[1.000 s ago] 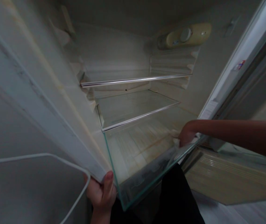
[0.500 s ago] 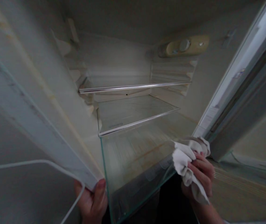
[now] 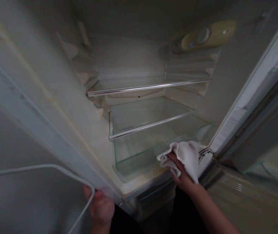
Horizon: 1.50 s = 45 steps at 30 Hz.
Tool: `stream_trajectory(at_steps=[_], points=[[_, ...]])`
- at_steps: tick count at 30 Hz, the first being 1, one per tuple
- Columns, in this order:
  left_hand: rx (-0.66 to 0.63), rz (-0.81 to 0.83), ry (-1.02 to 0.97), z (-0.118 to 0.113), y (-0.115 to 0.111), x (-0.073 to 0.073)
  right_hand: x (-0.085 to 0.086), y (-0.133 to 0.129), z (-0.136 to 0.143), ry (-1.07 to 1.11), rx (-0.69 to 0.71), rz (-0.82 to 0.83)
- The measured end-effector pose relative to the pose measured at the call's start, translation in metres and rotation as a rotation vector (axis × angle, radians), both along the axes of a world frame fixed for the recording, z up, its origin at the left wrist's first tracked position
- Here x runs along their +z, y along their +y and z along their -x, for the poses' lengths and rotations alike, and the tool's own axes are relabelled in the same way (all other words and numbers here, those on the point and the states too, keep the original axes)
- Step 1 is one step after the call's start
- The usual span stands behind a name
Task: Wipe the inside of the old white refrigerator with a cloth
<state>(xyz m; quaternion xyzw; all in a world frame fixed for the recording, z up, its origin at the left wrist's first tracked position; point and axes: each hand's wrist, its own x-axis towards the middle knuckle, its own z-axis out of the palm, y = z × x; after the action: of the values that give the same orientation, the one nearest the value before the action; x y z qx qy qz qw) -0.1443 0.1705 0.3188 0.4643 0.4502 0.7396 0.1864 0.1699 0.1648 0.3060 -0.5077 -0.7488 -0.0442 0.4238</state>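
Note:
The white cloth [image 3: 187, 157] is bunched in my right hand [image 3: 181, 172], near the front right of the fridge floor. Behind it lies a bottom glass panel [image 3: 139, 156] with a greenish edge, pushed inside the fridge and lying low. My left hand [image 3: 101, 206] is at the lower front corner of the fridge's left wall, fingers curled against the edge, partly behind a white cable. Above the panel are a lower glass shelf [image 3: 151, 125] and an upper shelf [image 3: 148, 87], each with a shiny front trim.
A yellowed control box with a dial [image 3: 203, 35] is on the right inner wall. The fridge door [image 3: 256, 195] stands open at the right. A white cable [image 3: 41, 166] crosses the lower left. Dark drawers [image 3: 156, 193] show below the fridge floor.
The bottom glass panel has moved inward, baring the fridge's front ledge. My right hand has moved left with the cloth, and my left hand has curled. The view has shifted slightly.

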Motion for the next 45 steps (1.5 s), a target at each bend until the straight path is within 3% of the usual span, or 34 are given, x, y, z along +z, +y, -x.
stream_trajectory(at_steps=[3,6,10,14,21,28,33,40,45], points=[[0.009,-0.023,-0.134,-0.008,-0.001,0.003,0.021,0.028,-0.003,0.127,0.058,0.093],[0.014,-0.092,-0.123,-0.018,-0.004,0.013,0.040,0.056,-0.009,0.245,0.061,0.076],[-0.001,-0.109,-0.089,-0.023,-0.004,0.022,0.060,0.084,-0.030,0.379,-0.054,0.055],[0.004,-0.099,-0.049,-0.024,-0.004,0.025,0.069,0.101,-0.058,0.450,-0.236,0.092],[-0.017,-0.153,-0.079,-0.027,-0.005,0.027,0.062,0.111,-0.076,0.513,-0.354,0.107],[-0.068,-0.171,-0.088,-0.017,-0.003,0.012,0.038,0.112,-0.069,0.543,-0.412,0.067],[-0.024,-0.141,-0.080,-0.018,-0.004,0.013,0.039,0.113,-0.069,0.369,-0.502,-0.009],[-0.031,-0.157,-0.169,-0.026,-0.006,0.021,0.051,0.131,-0.053,0.395,-0.440,0.045],[-0.030,-0.158,-0.211,-0.031,-0.007,0.024,0.044,0.138,-0.041,0.374,-0.442,0.056]])
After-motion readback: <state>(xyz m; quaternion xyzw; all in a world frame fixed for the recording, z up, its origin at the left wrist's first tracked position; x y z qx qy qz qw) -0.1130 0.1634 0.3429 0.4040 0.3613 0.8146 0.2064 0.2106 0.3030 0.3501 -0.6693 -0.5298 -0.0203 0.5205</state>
